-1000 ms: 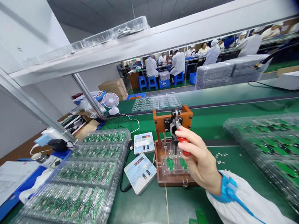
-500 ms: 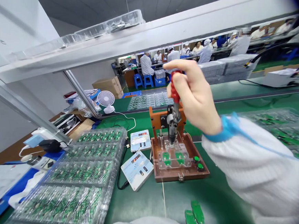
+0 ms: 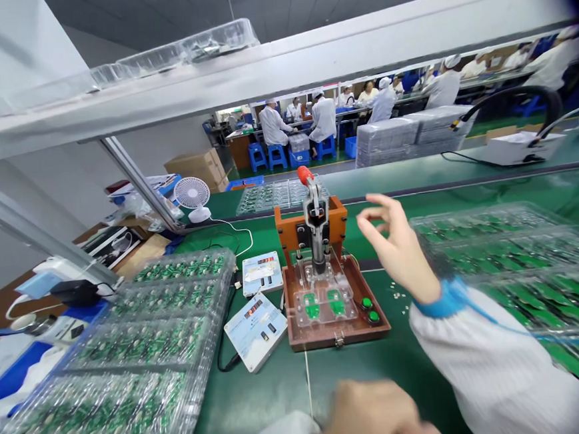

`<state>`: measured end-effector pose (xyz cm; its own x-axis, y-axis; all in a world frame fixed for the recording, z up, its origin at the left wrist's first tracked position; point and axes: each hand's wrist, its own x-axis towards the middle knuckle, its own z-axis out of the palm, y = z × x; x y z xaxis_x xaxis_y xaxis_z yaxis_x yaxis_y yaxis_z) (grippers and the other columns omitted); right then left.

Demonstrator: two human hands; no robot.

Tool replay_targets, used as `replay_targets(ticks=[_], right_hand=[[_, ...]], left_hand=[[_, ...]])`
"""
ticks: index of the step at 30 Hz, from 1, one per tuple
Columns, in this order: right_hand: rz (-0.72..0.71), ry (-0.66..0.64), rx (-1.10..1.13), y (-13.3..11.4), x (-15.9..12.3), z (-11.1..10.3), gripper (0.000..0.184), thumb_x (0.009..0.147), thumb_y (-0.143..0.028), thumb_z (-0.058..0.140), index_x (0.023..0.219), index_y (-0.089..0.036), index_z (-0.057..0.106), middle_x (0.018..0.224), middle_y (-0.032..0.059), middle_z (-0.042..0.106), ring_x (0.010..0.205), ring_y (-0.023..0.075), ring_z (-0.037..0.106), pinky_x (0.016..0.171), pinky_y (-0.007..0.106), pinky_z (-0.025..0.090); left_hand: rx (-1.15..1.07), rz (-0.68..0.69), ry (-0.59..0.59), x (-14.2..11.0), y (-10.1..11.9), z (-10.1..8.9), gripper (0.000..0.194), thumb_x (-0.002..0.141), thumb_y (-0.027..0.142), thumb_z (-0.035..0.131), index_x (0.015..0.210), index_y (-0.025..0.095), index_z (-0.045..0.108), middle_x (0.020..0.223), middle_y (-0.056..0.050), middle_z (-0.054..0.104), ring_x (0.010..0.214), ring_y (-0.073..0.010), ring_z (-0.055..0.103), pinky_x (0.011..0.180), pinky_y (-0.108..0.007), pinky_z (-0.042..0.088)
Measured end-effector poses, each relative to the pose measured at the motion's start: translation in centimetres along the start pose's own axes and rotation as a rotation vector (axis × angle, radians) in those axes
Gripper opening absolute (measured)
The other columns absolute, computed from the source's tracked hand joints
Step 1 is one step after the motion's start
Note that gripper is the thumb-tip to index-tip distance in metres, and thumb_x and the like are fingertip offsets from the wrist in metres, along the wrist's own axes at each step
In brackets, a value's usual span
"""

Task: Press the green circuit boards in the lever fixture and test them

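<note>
My open, empty right hand (image 3: 396, 242) hangs beside the red-handled steel toggle clamp (image 3: 313, 208), well apart from my blurred left hand (image 3: 365, 418), its grip unclear. The clamp stands raised above two green circuit boards (image 3: 311, 305), seated in the clear acrylic plate (image 3: 322, 319) on the brown wooden fixture (image 3: 339, 337).

Shiny and matt at your bench
Your metal post (image 3: 317, 241) is polished, the red plastic knob (image 3: 305, 174) glossy, the clear plastic plate (image 3: 326, 306) smooth, the bench mat (image 3: 263, 393) matt, your sleeve (image 3: 495, 354) soft white cloth.

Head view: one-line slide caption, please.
Right hand hovers empty beside a toggle-clamp test jig holding two green circuit boards.
</note>
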<state>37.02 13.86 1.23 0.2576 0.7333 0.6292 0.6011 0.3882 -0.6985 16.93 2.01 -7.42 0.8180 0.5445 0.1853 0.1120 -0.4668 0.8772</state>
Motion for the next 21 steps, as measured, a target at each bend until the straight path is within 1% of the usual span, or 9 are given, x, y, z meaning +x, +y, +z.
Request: replay_targets(ticks=[3,5,7,9,12,14,16,19,21], right_hand=[[0.026,-0.158,-0.118,2.4,-5.3,0.0,0.023,0.103,-0.04,0.055,0.116,-0.024,0.064,0.107,0.0074,0.072,0.103,0.0268,0.064,0.089,0.043,0.052],[-0.005,-0.263,-0.141,3.0,-8.0,0.7,0.019,0.101,-0.036,0.056,0.107,-0.024,0.069,0.108,0.0075,0.073,0.106,0.0284,0.063,0.095,0.047,0.051],[-0.027,-0.321,-0.163,2.7,-9.7,1.8,0.021,0.1,-0.033,0.057,0.113,-0.024,0.071,0.116,0.009,0.072,0.112,0.031,0.061,0.097,0.05,0.05],[-0.032,-0.365,-0.21,2.2,-10.5,2.6,0.024,0.1,-0.03,0.056,0.119,-0.023,0.07,0.126,0.0115,0.069,0.119,0.034,0.058,0.098,0.054,0.049],[-0.029,-0.401,-0.246,1.5,-10.4,3.1,0.024,0.1,-0.028,0.054,0.118,-0.023,0.07,0.13,0.0128,0.066,0.128,0.0358,0.053,0.103,0.057,0.047],[0.043,-0.399,-0.109,1.3,-10.1,3.0,0.02,0.098,-0.028,0.057,0.112,-0.023,0.07,0.132,0.0117,0.065,0.134,0.035,0.049,0.111,0.057,0.041],[0.185,-0.415,0.104,1.2,-10.1,2.8,0.018,0.095,-0.03,0.06,0.109,-0.024,0.068,0.123,0.01,0.069,0.126,0.0316,0.056,0.11,0.051,0.044],[0.38,-0.473,0.321,0.7,-10.6,2.4,0.018,0.093,-0.035,0.062,0.105,-0.022,0.067,0.096,0.005,0.072,0.089,0.0221,0.068,0.085,0.037,0.056],[0.447,-0.504,0.381,0.0,-11.2,2.1,0.019,0.091,-0.036,0.064,0.103,-0.02,0.068,0.086,0.0023,0.07,0.077,0.0177,0.067,0.073,0.03,0.055]], left_hand=[[0.329,-0.115,0.543,0.3,-1.6,-4.6,0.038,0.102,0.025,0.049,0.065,0.02,0.04,0.064,0.002,0.043,0.062,-0.0149,0.045,0.062,-0.03,0.035],[0.512,-0.142,0.721,0.6,-2.8,-7.3,0.028,0.102,0.025,0.052,0.074,0.019,0.051,0.077,-0.001,0.055,0.076,-0.0176,0.054,0.072,-0.032,0.042],[0.608,-0.155,0.7,1.0,-3.9,-9.1,0.011,0.101,0.024,0.055,0.101,0.02,0.065,0.104,-0.007,0.064,0.102,-0.0233,0.059,0.09,-0.038,0.047],[0.661,-0.17,0.641,1.3,-4.8,-9.8,0.022,0.1,0.023,0.057,0.12,0.024,0.066,0.124,-0.009,0.061,0.119,-0.0278,0.055,0.103,-0.045,0.044],[0.666,-0.18,0.633,1.6,-5.7,-9.7,0.024,0.099,0.022,0.058,0.121,0.024,0.068,0.133,-0.01,0.059,0.127,-0.0302,0.051,0.109,-0.051,0.041],[0.598,-0.172,0.669,1.6,-5.9,-9.4,0.022,0.099,0.022,0.058,0.118,0.024,0.068,0.131,-0.01,0.061,0.127,-0.0296,0.052,0.109,-0.051,0.04],[0.493,-0.178,0.716,1.3,-5.8,-9.3,0.019,0.1,0.025,0.055,0.114,0.024,0.068,0.121,-0.008,0.066,0.118,-0.0278,0.057,0.104,-0.049,0.042],[0.365,-0.224,0.757,0.5,-5.6,-9.1,0.02,0.101,0.036,0.055,0.106,0.024,0.07,0.106,-0.006,0.071,0.105,-0.0272,0.062,0.096,-0.047,0.046],[0.323,-0.259,0.751,-0.2,-5.6,-8.7,0.025,0.097,0.045,0.06,0.105,0.023,0.069,0.097,-0.006,0.072,0.101,-0.0285,0.064,0.096,-0.048,0.046]])
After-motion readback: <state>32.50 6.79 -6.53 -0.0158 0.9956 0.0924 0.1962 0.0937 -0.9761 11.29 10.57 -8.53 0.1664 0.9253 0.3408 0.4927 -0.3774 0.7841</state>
